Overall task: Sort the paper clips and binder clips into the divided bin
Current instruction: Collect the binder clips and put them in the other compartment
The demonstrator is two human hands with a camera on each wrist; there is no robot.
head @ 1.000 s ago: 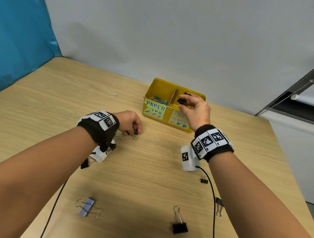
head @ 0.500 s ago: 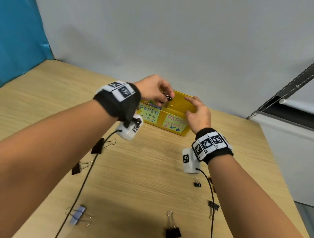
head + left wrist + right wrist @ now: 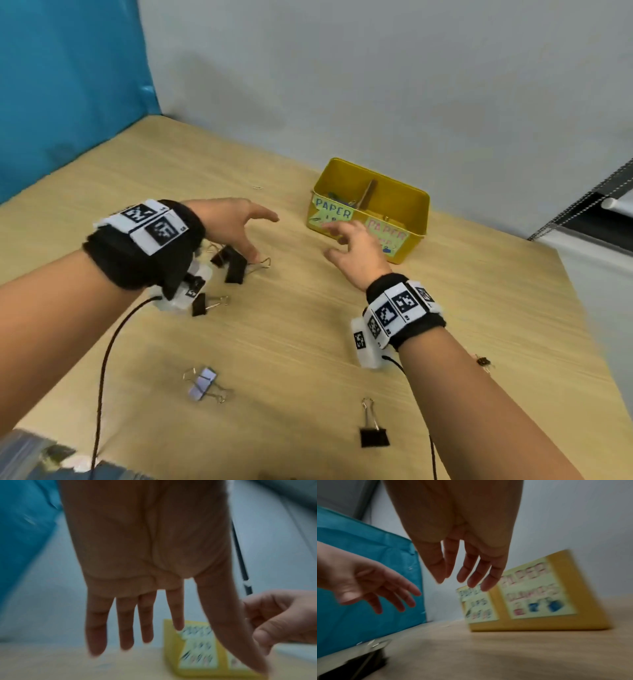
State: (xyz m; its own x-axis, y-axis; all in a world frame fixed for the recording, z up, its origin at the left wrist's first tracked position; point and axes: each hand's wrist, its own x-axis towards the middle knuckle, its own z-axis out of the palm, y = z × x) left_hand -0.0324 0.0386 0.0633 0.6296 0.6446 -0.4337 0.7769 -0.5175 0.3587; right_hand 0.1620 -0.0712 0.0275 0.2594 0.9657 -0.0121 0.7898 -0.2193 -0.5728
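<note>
The yellow divided bin [image 3: 397, 236] stands at the back of the table, with labels "PAPER CLIPS" on its left half and "PAPER CLAMPS" on its right. Coloured paper clips lie in the left compartment. My left hand [image 3: 262, 236] hovers open with spread fingers over two black binder clips [image 3: 233, 265] and holds nothing. My right hand [image 3: 330, 240] is open and empty just in front of the bin. In the left wrist view the left hand [image 3: 154, 642] shows straight fingers; in the right wrist view the right hand [image 3: 462, 582] hangs relaxed before the bin [image 3: 594, 615].
More binder clips lie loose on the wooden table: a black one [image 3: 199, 305] under my left wrist, a lilac one [image 3: 203, 382], a black one [image 3: 374, 435] near me, and a small one [image 3: 483, 361] by my right forearm. A lone paper clip [image 3: 257, 187] lies far left.
My left hand came back from over the bin, down and left to the black binder clips, now empty. My right hand drew back from the bin's right compartment, open.
</note>
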